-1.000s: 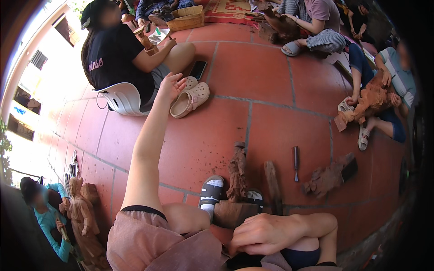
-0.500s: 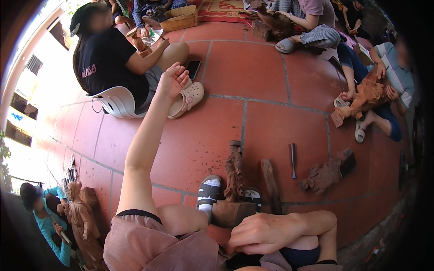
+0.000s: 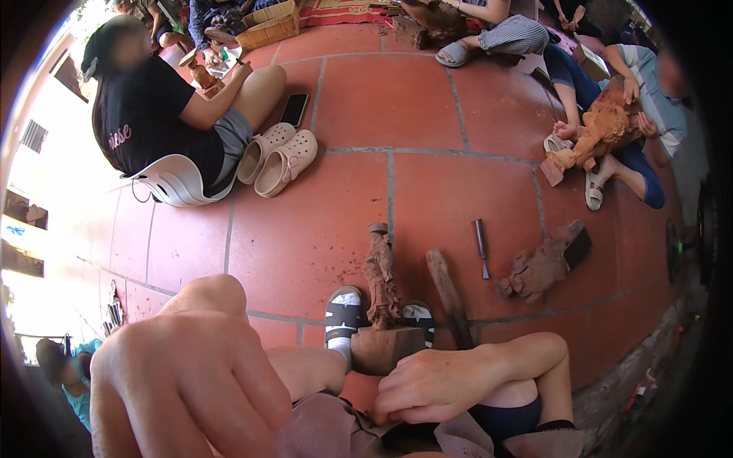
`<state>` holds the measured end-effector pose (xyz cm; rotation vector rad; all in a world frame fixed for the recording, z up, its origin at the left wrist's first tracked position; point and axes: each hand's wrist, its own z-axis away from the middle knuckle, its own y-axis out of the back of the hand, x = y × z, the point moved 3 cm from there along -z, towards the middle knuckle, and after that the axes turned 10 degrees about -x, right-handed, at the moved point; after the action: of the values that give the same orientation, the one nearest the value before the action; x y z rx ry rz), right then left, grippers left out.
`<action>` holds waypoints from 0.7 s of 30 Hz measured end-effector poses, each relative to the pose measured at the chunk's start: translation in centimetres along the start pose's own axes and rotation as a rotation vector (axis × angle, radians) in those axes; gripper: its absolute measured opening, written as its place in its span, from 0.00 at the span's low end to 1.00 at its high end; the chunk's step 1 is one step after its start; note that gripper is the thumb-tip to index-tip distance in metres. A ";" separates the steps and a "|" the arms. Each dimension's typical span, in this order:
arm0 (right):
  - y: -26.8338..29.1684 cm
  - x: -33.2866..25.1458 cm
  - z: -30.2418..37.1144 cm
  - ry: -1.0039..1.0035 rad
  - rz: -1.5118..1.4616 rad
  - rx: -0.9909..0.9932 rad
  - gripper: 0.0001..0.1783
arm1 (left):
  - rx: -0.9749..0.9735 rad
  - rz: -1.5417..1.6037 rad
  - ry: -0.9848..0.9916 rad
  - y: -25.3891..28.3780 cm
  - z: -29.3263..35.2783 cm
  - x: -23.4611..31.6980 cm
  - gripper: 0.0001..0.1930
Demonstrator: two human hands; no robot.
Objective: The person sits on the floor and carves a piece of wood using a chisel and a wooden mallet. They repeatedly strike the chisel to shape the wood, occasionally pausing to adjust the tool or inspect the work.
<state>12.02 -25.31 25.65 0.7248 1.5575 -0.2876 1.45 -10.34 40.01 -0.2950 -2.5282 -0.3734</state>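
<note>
My left hand point(image 3: 195, 366) is raised very close, its back showing large at lower left. Its fingers bend downward, pressed together; the tips and anything in them are out of sight. Over my lap, my right hand point(image 3: 427, 382) rests with curled fingers against the mauve cloth point(image 3: 317, 427); the palm is hidden. Between my sandalled feet stands a carved wooden figure point(image 3: 380, 278), upright on a block base point(image 3: 387, 349). Right of it lie a long wooden bar point(image 3: 449, 298) and a chisel point(image 3: 480, 248). A second carved figure point(image 3: 538, 267) lies on its side beyond them.
Red tiles point(image 3: 336, 206) with scattered wood chips make up the floor. A person on a white low seat point(image 3: 172, 182) works at left, near beige clogs point(image 3: 286, 164) and a phone point(image 3: 295, 110). At right, another person holds a large carving point(image 3: 599, 133). A basket point(image 3: 267, 24) stands far back.
My left arm, stretched out forward before, has drawn back, bringing the hand up close at lower left. My right hand stays at my lap. The view has shifted slightly; the carvings and chisel lie unmoved.
</note>
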 end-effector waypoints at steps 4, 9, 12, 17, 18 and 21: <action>-0.3 -0.1 -0.1 0.018 -0.004 -0.009 0.06 | -0.009 0.054 0.046 -1.1 0.3 0.3 0.04; -0.4 0.1 -0.1 -0.006 -0.010 -0.014 0.06 | -0.021 0.338 0.056 -0.2 2.1 0.6 0.19; -0.2 0.2 -0.1 0.010 -0.002 -0.007 0.06 | -0.008 0.281 -0.059 0.1 1.6 0.2 0.20; -0.3 0.4 0.1 0.018 0.018 -0.005 0.06 | 0.041 0.302 0.013 -0.4 2.1 0.1 0.20; -0.3 0.4 0.0 0.023 0.012 -0.010 0.06 | 0.060 0.283 0.095 -0.6 2.8 0.5 0.20; -0.3 0.4 -0.2 0.029 0.015 -0.036 0.07 | 0.121 0.157 0.273 -1.6 3.9 1.9 0.16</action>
<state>11.67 -25.32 25.25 0.7148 1.5803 -0.2384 -2.53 -10.33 37.61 -0.3665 -2.2322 -0.1840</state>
